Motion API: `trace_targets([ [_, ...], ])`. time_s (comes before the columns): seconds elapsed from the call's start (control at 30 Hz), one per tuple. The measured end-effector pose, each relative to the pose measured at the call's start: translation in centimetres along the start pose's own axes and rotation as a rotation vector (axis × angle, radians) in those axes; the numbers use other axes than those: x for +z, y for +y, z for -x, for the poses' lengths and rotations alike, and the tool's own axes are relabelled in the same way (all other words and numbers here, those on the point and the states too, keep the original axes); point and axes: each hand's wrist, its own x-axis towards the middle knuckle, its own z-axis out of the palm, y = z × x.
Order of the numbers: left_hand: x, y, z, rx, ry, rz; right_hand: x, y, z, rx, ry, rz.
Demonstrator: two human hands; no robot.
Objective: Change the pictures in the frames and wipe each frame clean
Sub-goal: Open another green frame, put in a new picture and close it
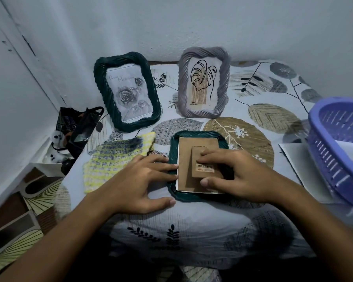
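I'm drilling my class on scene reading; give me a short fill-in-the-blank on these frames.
1. The dark green twisted-edge frame under the hands lies face ____.
2. The grey twisted-edge frame shows a ____ drawing.
3. The yellow-and-grey knitted cloth lies by the ____ hand.

Missing: down; leaf; left

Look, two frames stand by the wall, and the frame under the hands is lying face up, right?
Not quite. Two frames do stand by the wall, the dark green frame and the grey frame, but the frame under the hands lies face down: the head view shows its brown cardboard back on top, with the left hand and right hand on it.
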Motion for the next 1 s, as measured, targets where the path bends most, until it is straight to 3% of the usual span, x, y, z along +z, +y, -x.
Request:
trace_targets([
  [0.3,0.2,-0.2,0.0,0.004,-0.022,-0.012,0.0,0.0,-0.1,0.026,0.079,-0.156],
  [0.67,0.2,-0.3,0.0,-0.01,-0.024,0.0,-0.6,1.6,0.4,0.099,-0.147,0.093],
  [1.0,0.2,-0.4,-0.1,-0.01,-0.044,-0.004,-0.7,2.3,0.1,0.139,-0.104,0.106],
])
